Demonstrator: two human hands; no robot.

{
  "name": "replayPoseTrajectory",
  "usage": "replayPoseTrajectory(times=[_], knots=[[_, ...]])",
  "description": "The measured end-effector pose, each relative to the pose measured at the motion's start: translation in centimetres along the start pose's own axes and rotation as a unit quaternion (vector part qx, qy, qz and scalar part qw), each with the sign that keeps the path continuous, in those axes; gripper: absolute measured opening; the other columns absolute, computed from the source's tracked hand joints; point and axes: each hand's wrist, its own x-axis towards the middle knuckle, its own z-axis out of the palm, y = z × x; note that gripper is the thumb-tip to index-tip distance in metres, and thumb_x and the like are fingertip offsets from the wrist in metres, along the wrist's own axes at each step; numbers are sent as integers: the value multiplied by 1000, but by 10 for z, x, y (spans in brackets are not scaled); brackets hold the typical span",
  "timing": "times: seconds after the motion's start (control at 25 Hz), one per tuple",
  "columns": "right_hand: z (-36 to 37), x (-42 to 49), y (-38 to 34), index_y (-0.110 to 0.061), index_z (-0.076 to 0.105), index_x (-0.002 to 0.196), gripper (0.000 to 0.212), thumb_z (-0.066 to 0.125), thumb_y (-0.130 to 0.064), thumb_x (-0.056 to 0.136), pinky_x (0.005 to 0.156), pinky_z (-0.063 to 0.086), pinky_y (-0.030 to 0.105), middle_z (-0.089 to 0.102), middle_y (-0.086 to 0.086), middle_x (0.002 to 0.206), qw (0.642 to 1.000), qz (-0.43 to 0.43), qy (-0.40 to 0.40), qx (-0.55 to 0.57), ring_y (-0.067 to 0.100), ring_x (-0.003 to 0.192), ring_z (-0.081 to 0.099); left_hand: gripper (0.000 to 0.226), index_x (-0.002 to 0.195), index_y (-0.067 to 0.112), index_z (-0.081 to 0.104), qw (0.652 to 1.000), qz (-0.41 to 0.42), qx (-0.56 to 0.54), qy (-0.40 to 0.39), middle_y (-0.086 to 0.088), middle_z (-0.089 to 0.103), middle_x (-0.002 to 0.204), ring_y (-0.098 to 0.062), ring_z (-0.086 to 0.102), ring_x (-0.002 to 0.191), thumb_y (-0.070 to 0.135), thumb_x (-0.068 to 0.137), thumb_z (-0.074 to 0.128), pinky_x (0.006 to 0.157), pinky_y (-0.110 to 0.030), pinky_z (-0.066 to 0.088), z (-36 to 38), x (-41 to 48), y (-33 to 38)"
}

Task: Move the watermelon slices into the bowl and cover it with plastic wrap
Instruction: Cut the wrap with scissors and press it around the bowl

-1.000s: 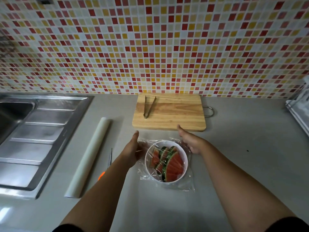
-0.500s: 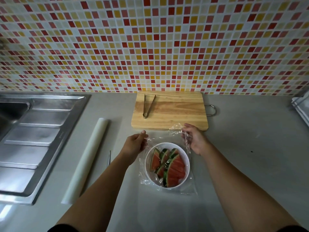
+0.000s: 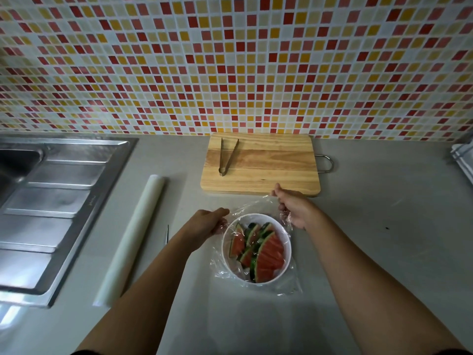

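Stretching across the white bowl [image 3: 287,248] is a sheet of plastic wrap [image 3: 256,204], and it is gripped at its far edge by both hands. The left hand [image 3: 204,225] is closed on the wrap just beside the bowl's left rim, fingers curled in, while the right hand [image 3: 294,208] is pinched on the film at the bowl's far right, a little higher and nearer the cutting board [image 3: 261,165]. The watermelon slices [image 3: 263,252] are seen inside the bowl, red flesh and green rind showing through the clear film, packed upright against one another. Loose wrap is bunched on the grey surface [image 3: 371,226] around the near side of the bowl. A pair of metal tongs [image 3: 226,157] is laid on the left part of the board, its tips pointed toward the tiled wall [image 3: 230,60]. The roll of wrap [image 3: 133,234] is set lengthwise on the surface between the bowl and the steel sink [image 3: 51,201]. A thin blade [image 3: 167,234] is glimpsed just beside the left forearm, mostly hidden.
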Motion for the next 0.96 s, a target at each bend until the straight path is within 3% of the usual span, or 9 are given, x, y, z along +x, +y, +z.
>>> replayPoseTrajectory(times=[0.08, 0.2, 0.28, 0.36, 0.4, 0.52, 0.64, 0.8, 0.96], knots=[[0, 1, 7, -21, 58, 80, 29, 43, -42, 95, 38, 34, 16, 46, -4, 68, 996, -53, 40, 67, 7, 53, 42, 26, 75, -1, 65, 999, 49, 10, -7, -9, 61, 66, -14, 54, 60, 21, 89, 61, 73, -27, 48, -2, -3, 3], [0, 0, 10, -25, 55, 84, 41, 31, -56, 92, 40, 37, 17, 57, -2, 73, 996, -75, 55, 15, 9, 53, 51, 24, 74, 6, 60, 990, 140, 18, 24, -4, 65, 65, -10, 59, 58, 22, 92, 58, 59, -18, 51, 1, -10, 11], [-3, -4, 6, -22, 56, 105, 74, 19, -80, 75, 58, 46, 26, 65, 2, 83, 996, -30, -1, -79, 16, 68, 60, 24, 77, 9, 57, 980, 176, 66, 66, -4, 65, 66, -10, 61, 54, 27, 93, 55, 57, -24, 53, 3, -11, 14], [-6, -7, 2, -24, 47, 129, 100, 18, -93, 61, 86, 44, 42, 62, 0, 104, 980, 24, -58, -188, 23, 98, 58, 25, 80, 9, 55, 971, 193, 113, 88, -5, 64, 64, -9, 59, 47, 30, 95, 52, 52, -25, 52, 6, -12, 15], [-6, -9, 2, -26, 51, 122, 96, 28, -94, 58, 87, 43, 43, 58, -4, 100, 971, 42, -79, -219, 23, 97, 56, 26, 81, 10, 54, 966, 200, 130, 102, -4, 63, 63, -9, 57, 44, 31, 95, 51, 47, -22, 49, 7, -13, 14], [-12, -3, 7, -23, 60, 81, 40, 64, -62, 73, 52, 44, 24, 56, -6, 65, 984, 43, -84, -152, 9, 54, 51, 27, 86, 9, 53, 948, 219, 181, 142, -4, 61, 63, -11, 54, 44, 32, 97, 46, 43, -19, 42, 8, -11, 13], [-13, 4, 17, -20, 60, 80, 16, 63, -34, 86, 40, 38, 16, 53, -4, 62, 998, -51, -18, -36, 5, 49, 45, 30, 85, 9, 54, 949, 207, 196, 138, -2, 62, 63, -12, 54, 48, 35, 96, 46, 51, -23, 41, 10, -11, 11], [-10, 2, 14, -26, 54, 80, 26, 53, -51, 86, 42, 37, 20, 52, -4, 67, 992, -109, 56, 11, 7, 53, 46, 46, 75, 12, 66, 959, 168, 201, 107, 2, 62, 60, -12, 57, 54, 51, 91, 48, 54, -24, 43, 9, -11, 13], [-17, -15, 5, -31, 48, 102, 68, 39, -86, 64, 50, 41, 23, 64, -1, 89, 989, 41, -44, -134, 13, 63, 51, 25, 68, 14, 68, 971, 165, 162, 54, 0, 60, 65, -13, 52, 58, 25, 88, 57, 46, -14, 41, 5, -11, 16]])
